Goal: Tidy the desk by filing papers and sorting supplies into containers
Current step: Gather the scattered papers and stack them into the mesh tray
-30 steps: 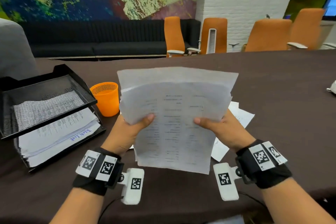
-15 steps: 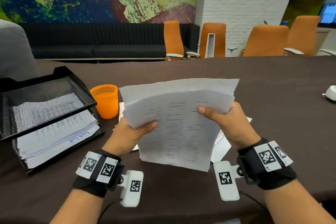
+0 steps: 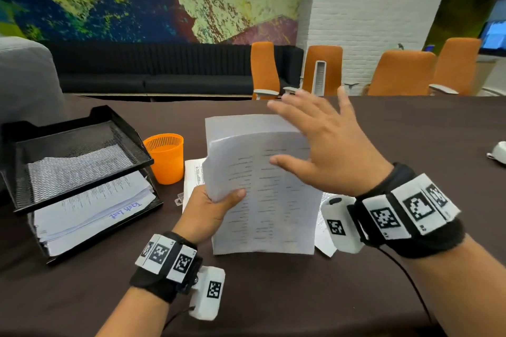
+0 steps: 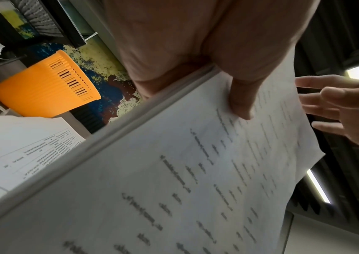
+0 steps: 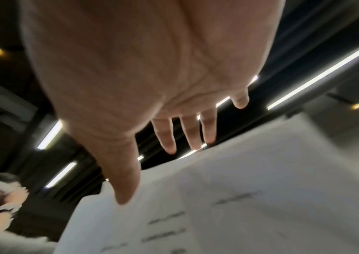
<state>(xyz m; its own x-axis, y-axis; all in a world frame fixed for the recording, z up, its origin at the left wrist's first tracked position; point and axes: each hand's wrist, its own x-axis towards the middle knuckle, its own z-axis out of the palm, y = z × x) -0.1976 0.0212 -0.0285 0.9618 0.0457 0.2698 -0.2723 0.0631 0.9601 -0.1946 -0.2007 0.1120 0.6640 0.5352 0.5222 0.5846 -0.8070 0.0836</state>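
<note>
A stack of printed white papers [image 3: 262,194] stands upright above the brown table [image 3: 273,295]. My left hand [image 3: 216,208] grips its left edge, thumb on the front page [image 4: 195,171]. My right hand [image 3: 323,139] is off the stack, fingers [image 5: 167,135] spread and straight, hovering in front of the upper right corner of the papers [image 5: 228,197]. A black two-tier mesh tray [image 3: 68,161] sits at left with a pile of sheets [image 3: 90,213] in its lower tier. An orange mesh cup [image 3: 165,157] stands beside it.
More loose sheets [image 3: 193,175] lie on the table behind the held stack, with a small clip [image 3: 179,198] near them. A white object [image 3: 497,154] sits at the far right edge. Orange chairs [image 3: 402,71] line the far side.
My right hand let go of the stack's right edge and opened, fingers spread. The stack turned and shifted slightly right, now held by the left hand alone.
</note>
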